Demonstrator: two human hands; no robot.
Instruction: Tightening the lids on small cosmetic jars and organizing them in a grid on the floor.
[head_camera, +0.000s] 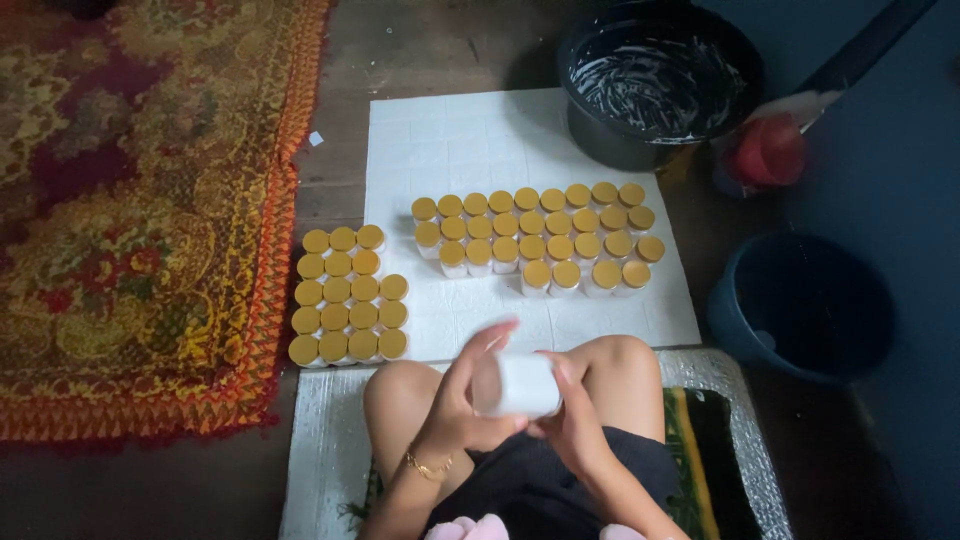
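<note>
Honestly, the biggest risk looks like a slip: the small white cylindrical plastic jar (517, 384) is held above the knees between both hands, with no gold lid seen on it, so a loose grip could probably let it drop onto the lap or the silvery foil mat (325, 440) below. The left hand (462, 395) is wrapped around the jar's left side, fingers curled and clamped on it; the right hand (572, 415) is pressed against its right side and underside, also closed on it. The jar is blurred, so whether anything is inside can't be told.

A careless knee or elbow could also probably topple the near-left block of white jars with round gold lids (347, 296), since they are packed touching each other at the edge of the white quilted sheet (450, 140). The far-right block of gold-lidded jars (540, 236) is set in tight rows too, so one knock could take several down.

The lids look smooth and matte. A black round tub smeared with white residue (655, 80) is seen far right, a dark blue plastic bucket (800, 305) nearer on the right, and a woven red and yellow patterned rug (140, 200) on the left.
</note>
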